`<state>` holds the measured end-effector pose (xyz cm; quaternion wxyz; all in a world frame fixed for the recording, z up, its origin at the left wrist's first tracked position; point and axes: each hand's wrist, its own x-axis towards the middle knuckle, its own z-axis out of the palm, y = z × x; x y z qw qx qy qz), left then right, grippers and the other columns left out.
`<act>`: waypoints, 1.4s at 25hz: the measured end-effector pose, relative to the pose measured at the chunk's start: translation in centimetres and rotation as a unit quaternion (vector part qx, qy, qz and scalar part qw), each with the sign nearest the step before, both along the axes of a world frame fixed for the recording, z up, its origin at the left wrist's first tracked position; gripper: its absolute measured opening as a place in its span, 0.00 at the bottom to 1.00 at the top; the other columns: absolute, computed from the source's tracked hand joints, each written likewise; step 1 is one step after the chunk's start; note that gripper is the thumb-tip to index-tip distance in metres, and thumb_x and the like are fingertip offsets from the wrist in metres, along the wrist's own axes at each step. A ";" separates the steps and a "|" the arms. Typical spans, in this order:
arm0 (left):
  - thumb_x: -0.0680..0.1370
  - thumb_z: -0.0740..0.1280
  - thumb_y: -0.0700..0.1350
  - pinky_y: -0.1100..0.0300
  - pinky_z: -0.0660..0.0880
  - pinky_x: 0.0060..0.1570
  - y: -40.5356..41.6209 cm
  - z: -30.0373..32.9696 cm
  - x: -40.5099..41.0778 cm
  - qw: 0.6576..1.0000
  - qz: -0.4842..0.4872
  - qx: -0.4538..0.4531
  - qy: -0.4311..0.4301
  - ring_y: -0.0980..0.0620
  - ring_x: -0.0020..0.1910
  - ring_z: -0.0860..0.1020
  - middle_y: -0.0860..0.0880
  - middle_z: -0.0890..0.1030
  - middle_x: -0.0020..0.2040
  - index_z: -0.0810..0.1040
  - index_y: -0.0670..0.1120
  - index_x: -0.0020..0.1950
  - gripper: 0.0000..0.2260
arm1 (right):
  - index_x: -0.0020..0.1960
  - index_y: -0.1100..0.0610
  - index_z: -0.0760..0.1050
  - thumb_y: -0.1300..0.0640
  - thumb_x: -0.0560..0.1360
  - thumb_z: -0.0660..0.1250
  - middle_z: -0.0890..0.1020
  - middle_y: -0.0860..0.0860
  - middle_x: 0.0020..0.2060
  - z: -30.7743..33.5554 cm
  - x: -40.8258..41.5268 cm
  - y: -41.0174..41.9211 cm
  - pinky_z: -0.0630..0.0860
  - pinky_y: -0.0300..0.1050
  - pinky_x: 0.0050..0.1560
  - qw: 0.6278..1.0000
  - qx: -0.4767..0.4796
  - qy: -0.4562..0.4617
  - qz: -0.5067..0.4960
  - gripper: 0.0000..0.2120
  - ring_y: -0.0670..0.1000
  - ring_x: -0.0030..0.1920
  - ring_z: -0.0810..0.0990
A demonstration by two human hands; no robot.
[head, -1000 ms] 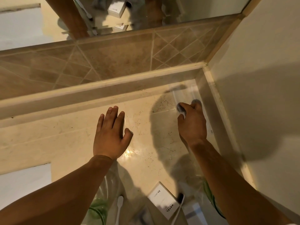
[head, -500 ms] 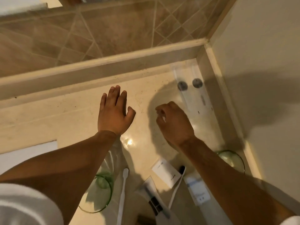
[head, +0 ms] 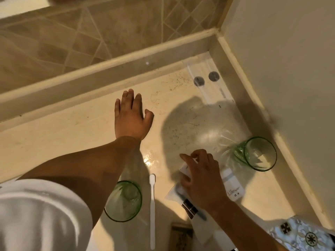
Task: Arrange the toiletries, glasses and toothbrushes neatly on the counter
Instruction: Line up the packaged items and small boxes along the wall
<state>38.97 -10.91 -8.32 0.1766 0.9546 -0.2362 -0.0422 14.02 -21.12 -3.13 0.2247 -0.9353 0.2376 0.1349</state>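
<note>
My left hand (head: 131,115) lies flat, fingers together, on the beige marble counter (head: 54,142). My right hand (head: 201,174) is down on a small white box (head: 183,169), thumb and fingers curled around it. Under my wrist lies a clear packet with a dark striped label (head: 190,208). Beside it is a white tube (head: 233,185). One green glass (head: 123,201) stands by my left forearm, and another green glass (head: 259,153), in crinkled clear wrap, sits near the right wall. A white toothbrush (head: 152,211) lies between them. Two flat packets with grey round stickers (head: 206,82) lie in the back corner.
A raised ledge (head: 108,69) runs along the back below brown tiles, and a wall (head: 281,69) closes the right side. A patterned box (head: 304,234) sits at the bottom right. A brown item (head: 181,234) lies at the front edge.
My right hand has let go of the sticker packets in the back corner and come back toward me, landing on the small white box. My left hand stays flat; the view tilted down.
</note>
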 end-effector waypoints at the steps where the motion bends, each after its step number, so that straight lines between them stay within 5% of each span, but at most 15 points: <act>1: 0.80 0.58 0.54 0.46 0.47 0.81 0.0 0.0 0.0 1.000 -0.002 0.000 0.000 0.47 0.83 0.53 0.43 0.60 0.82 0.67 0.44 0.79 0.28 | 0.71 0.42 0.66 0.45 0.74 0.71 0.68 0.48 0.62 -0.1 0.2 -0.2 0.69 0.44 0.65 1.000 0.011 -0.008 -0.018 0.28 0.44 0.57 0.63; 6: 0.80 0.57 0.55 0.46 0.48 0.81 0.1 -0.3 0.2 1.000 -0.003 0.004 -0.002 0.47 0.83 0.53 0.44 0.60 0.82 0.67 0.45 0.79 0.29 | 0.67 0.52 0.70 0.50 0.71 0.76 0.76 0.50 0.58 0.0 6.5 -3.0 0.76 0.42 0.59 0.975 0.057 -0.157 -0.146 0.28 0.48 0.57 0.74; 11: 0.79 0.55 0.56 0.46 0.48 0.81 0.2 -0.4 0.3 1.000 -0.007 0.009 -0.011 0.47 0.83 0.53 0.44 0.60 0.82 0.67 0.45 0.79 0.29 | 0.57 0.53 0.77 0.44 0.75 0.70 0.81 0.51 0.52 -0.7 20.0 -8.2 0.79 0.47 0.59 0.964 0.026 -0.168 -0.203 0.16 0.50 0.53 0.81; 15: 0.80 0.55 0.57 0.47 0.47 0.81 0.1 -0.8 0.5 1.000 -0.008 0.022 -0.012 0.48 0.83 0.52 0.44 0.60 0.83 0.67 0.46 0.79 0.29 | 0.60 0.52 0.77 0.44 0.75 0.72 0.78 0.52 0.58 -2.0 25.7 -9.8 0.80 0.48 0.60 0.964 -0.009 -0.179 -0.196 0.19 0.52 0.55 0.80; 23: 0.79 0.55 0.57 0.48 0.46 0.81 0.1 -1.1 0.6 1.000 -0.001 0.019 -0.019 0.49 0.83 0.54 0.45 0.61 0.82 0.68 0.46 0.78 0.29 | 0.57 0.50 0.76 0.45 0.74 0.75 0.76 0.49 0.59 -3.8 27.8 -10.1 0.73 0.42 0.60 0.945 -0.009 -0.247 -0.212 0.16 0.48 0.58 0.74; 28: 0.79 0.56 0.56 0.46 0.49 0.81 0.0 -1.1 0.5 1.000 0.000 0.012 -0.028 0.47 0.82 0.56 0.44 0.63 0.81 0.69 0.45 0.77 0.29 | 0.46 0.49 0.70 0.45 0.74 0.75 0.76 0.50 0.54 -3.7 27.9 -10.1 0.76 0.42 0.59 0.944 -0.014 -0.255 -0.209 0.15 0.48 0.52 0.74; 35: 0.80 0.56 0.57 0.49 0.46 0.81 -0.1 -1.2 0.5 0.999 0.007 0.030 -0.029 0.49 0.83 0.53 0.46 0.61 0.82 0.67 0.48 0.78 0.28 | 0.52 0.50 0.71 0.39 0.73 0.73 0.72 0.52 0.58 -2.8 26.6 -9.2 0.81 0.49 0.60 0.941 0.014 -0.253 -0.223 0.19 0.52 0.55 0.78</act>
